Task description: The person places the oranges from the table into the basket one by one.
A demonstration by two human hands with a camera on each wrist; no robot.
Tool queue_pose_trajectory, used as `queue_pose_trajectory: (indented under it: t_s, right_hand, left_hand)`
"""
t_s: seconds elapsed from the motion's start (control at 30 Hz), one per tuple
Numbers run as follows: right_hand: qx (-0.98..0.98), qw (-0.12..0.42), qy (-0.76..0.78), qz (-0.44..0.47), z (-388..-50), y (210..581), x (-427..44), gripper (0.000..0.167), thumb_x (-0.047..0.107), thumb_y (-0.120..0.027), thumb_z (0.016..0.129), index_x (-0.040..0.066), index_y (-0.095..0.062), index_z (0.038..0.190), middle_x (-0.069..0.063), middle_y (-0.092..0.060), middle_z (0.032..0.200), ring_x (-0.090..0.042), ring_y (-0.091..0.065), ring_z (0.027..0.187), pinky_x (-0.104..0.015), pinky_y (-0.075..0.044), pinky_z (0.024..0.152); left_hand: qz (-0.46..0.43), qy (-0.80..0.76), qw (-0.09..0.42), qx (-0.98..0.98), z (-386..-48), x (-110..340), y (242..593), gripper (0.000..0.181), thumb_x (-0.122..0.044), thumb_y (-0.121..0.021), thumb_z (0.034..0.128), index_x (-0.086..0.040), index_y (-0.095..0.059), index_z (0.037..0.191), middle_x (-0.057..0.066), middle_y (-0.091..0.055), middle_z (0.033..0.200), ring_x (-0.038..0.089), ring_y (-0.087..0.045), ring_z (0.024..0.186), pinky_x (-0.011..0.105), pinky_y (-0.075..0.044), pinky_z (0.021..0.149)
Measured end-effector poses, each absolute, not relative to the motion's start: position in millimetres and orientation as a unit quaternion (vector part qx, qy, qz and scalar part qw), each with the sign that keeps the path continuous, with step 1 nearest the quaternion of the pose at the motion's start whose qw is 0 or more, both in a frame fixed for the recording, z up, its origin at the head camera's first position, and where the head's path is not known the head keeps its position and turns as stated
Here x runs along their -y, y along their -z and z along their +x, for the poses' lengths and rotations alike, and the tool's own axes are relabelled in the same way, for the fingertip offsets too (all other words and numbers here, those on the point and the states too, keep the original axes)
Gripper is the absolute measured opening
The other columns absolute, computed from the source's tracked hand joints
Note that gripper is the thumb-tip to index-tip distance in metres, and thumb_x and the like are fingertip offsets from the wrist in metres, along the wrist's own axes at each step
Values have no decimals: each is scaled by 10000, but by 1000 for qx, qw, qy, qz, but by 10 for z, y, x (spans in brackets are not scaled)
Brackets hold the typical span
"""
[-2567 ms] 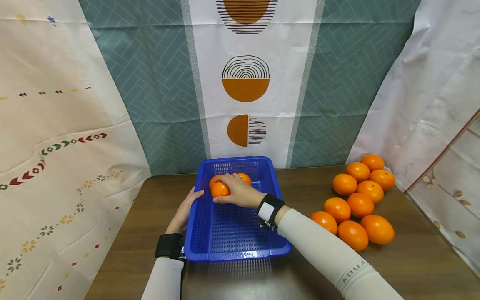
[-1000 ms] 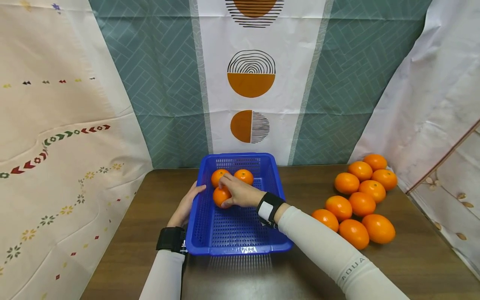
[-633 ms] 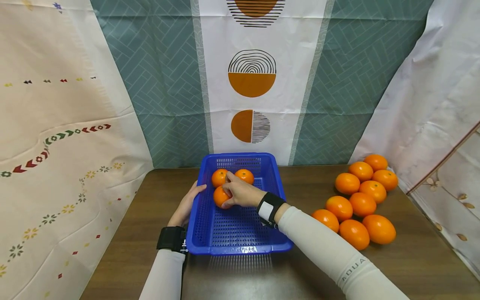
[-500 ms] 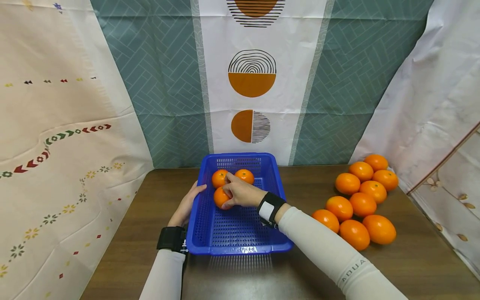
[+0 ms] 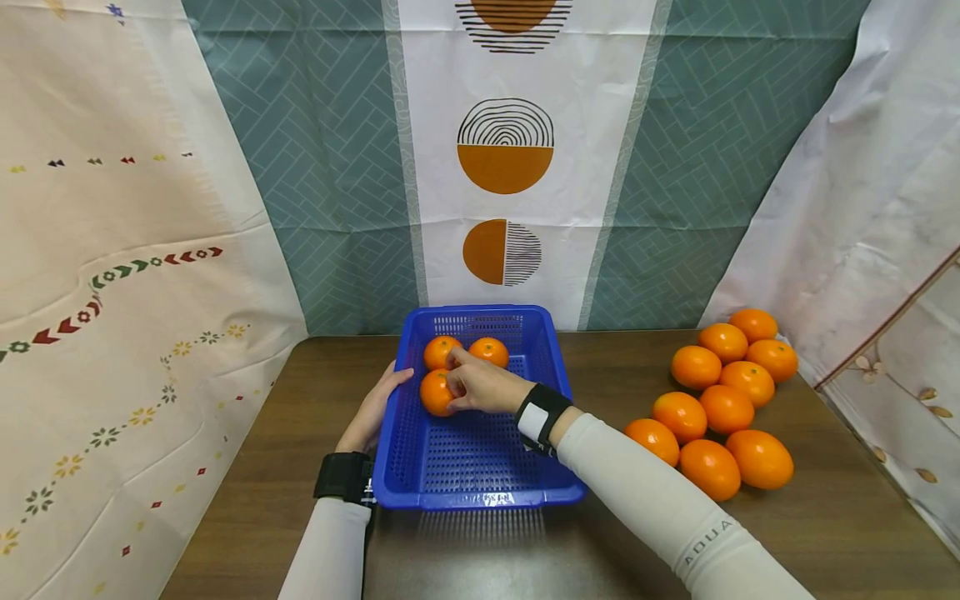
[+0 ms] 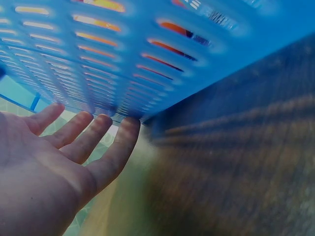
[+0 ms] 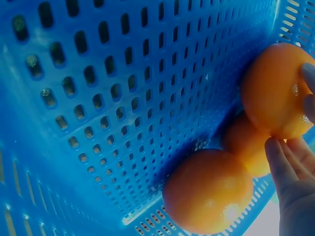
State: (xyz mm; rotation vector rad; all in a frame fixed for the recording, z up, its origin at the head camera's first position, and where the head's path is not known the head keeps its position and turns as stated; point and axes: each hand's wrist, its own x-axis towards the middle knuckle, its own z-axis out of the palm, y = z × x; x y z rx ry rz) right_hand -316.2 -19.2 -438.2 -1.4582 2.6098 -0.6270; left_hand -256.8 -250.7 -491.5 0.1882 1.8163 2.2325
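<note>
A blue plastic basket [image 5: 480,475] with slotted walls stands on the table, three oranges in its far left part. My left hand [image 5: 371,412] holds its left wall, thumb over the rim; in the left wrist view the fingers [image 6: 101,142] lie against the outside. My right hand [image 5: 480,385] is inside the basket, fingertips at the right side of the nearest orange [image 5: 435,394]. In the right wrist view that orange [image 7: 275,91] shows a wide bare side, and the fingers are partly cut off by the frame. Behind it sit the other oranges [image 5: 439,351] [image 5: 489,351].
To the right of the basket, several loose oranges [image 5: 726,408] lie grouped on the brown wooden table [image 5: 600,367]. A patterned cloth [image 5: 502,283] hangs behind the table. Pale cloth [image 5: 150,375] borders the left side.
My right hand has set the near orange down in the basket and loosened its fingers. The orange has shifted slightly left, away from the hand. My left hand stays at the basket's wall.
</note>
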Motion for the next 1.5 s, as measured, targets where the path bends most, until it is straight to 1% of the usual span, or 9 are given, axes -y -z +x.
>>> queue_pose_trajectory:
  t_s: [0.2,0.4,0.47,0.57,0.7,0.97,1.23,1.4,1.5]
  right_hand:
    - [-853,36,200,-481,-3165,4392,186,320,211,-855,887,178,-578,731,-64,-506,1227,-164,-585,861,-228,-495,763]
    - [-848,25,196,-492,-3183,4390,194,323,204,-868,874,172,-578,734,-51,-492,1106,-187,-532,950,-261,-476,794]
    - [-850,20,181,-494,-3188,4396,200,324,214,-869,873,181,-575,743,-40,-477,1078,-189,-512,953,-275,-456,799]
    - [-855,19,161,-493,-3183,4397,206,328,223,-871,871,192,-565,756,-28,-459,1070,-189,-493,944,-289,-432,802]
    - [-854,21,166,-492,-3184,4398,205,342,217,-879,863,186,-560,742,-27,-457,1045,-186,-493,923,-291,-429,790]
    - [-848,29,212,-485,-3228,4427,193,358,249,-864,880,191,-542,735,-3,-436,1015,-149,-491,877,-243,-429,736]
    - [-852,23,240,-465,-3208,4385,177,283,276,-787,952,180,-577,788,-14,-452,1041,-112,-501,728,-219,-427,660]
    - [-852,6,254,-458,-3184,4324,156,266,288,-752,981,180,-580,809,-23,-467,1062,-127,-514,747,-218,-451,666]
    - [-848,-7,274,-453,-3181,4286,150,243,271,-748,985,164,-590,834,-42,-463,1080,-178,-540,778,-215,-456,649]
  left_hand:
    - [63,-765,129,-628,-2572,2510,4914,615,-385,-388,1122,-277,-105,1657,177,-299,1636,415,-516,1324,629,-482,1027]
    - [66,-765,132,-626,-2571,2514,4908,617,-384,-390,1121,-275,-105,1657,182,-289,1641,409,-504,1333,619,-479,1037]
    - [68,-765,132,-627,-2570,2515,4904,619,-386,-388,1121,-283,-102,1660,179,-287,1646,402,-508,1328,616,-482,1034]
    - [68,-765,132,-627,-2572,2518,4903,614,-387,-389,1122,-297,-109,1660,170,-291,1649,396,-514,1322,615,-483,1034]
    - [66,-763,130,-629,-2577,2518,4906,606,-391,-392,1122,-311,-119,1656,157,-300,1646,399,-515,1324,614,-488,1029]
    - [68,-760,132,-633,-2581,2519,4915,626,-404,-382,1124,-283,-91,1665,176,-290,1646,418,-505,1333,614,-484,1036]
    - [66,-757,132,-637,-2585,2514,4904,615,-390,-377,1126,-255,-99,1657,202,-298,1630,406,-526,1305,617,-489,1026]
    - [66,-755,129,-640,-2591,2521,4904,614,-388,-377,1126,-260,-98,1657,204,-296,1631,412,-535,1295,614,-503,1008]
    - [65,-760,129,-634,-2598,2523,4910,618,-374,-385,1125,-264,-99,1661,197,-291,1642,401,-525,1307,603,-499,1017]
